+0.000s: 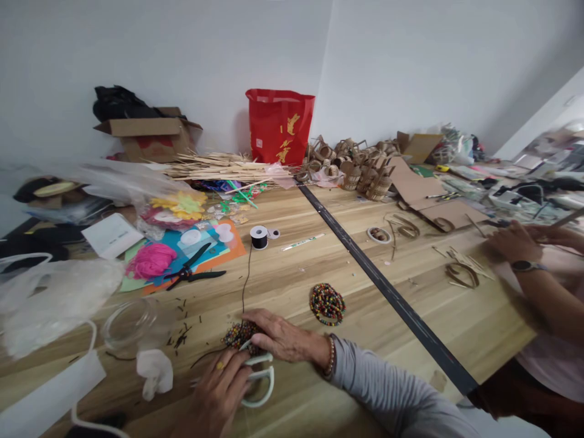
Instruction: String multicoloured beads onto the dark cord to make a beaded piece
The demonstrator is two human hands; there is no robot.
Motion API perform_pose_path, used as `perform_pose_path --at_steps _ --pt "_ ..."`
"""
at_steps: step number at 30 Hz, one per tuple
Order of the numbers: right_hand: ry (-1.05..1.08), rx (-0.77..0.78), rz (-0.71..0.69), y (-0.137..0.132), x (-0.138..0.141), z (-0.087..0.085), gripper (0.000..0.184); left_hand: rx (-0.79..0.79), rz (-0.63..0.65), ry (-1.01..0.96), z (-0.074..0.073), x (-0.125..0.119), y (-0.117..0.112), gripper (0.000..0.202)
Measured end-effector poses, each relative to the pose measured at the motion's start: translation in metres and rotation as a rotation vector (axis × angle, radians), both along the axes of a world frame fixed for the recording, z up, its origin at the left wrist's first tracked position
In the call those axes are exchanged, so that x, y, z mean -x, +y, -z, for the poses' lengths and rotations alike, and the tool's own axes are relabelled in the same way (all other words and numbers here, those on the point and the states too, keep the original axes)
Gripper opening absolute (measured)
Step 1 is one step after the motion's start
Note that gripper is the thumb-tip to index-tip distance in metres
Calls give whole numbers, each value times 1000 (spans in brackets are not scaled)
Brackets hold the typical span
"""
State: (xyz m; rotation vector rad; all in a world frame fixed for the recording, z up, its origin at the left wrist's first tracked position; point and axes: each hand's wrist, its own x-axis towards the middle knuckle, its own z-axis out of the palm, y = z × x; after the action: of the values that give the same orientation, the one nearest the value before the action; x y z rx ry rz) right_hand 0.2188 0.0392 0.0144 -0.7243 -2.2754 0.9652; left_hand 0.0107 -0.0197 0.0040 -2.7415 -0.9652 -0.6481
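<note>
My right hand (pixel 279 338), in a grey sleeve with a bead bracelet on the wrist, lies curled over a cluster of dark multicoloured beads (pixel 237 333) on the wooden table (pixel 292 274) and holds it down. My left hand (pixel 219 389), wearing a ring, grips pale-handled scissors (pixel 261 378) right beside the beads. A thin black cord (pixel 246 274) runs from a black spool (pixel 259 236) down to the beads under my fingers. A pile of finished bead bracelets (pixel 327 303) lies just right of my right hand.
Left of my hands are a glass jar (pixel 132 322), crumpled tissue (pixel 155 372), black pliers (pixel 194 274), pink yarn (pixel 150 260) and plastic bags (pixel 50 298). A dark strip (pixel 387 292) crosses the table. A co-worker's hands (pixel 515 242), with a wristwatch, work on cardboard strips at right. At the back stands a red bag (pixel 279 125).
</note>
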Motion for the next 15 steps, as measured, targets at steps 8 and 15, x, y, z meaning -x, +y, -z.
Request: perform_pose_path --at_steps 8,15 --pt "28 64 57 1 -2 1 42 -95 61 81 -5 23 1 24" --pt "34 -12 159 2 -1 4 43 -69 117 103 -12 4 -30 35"
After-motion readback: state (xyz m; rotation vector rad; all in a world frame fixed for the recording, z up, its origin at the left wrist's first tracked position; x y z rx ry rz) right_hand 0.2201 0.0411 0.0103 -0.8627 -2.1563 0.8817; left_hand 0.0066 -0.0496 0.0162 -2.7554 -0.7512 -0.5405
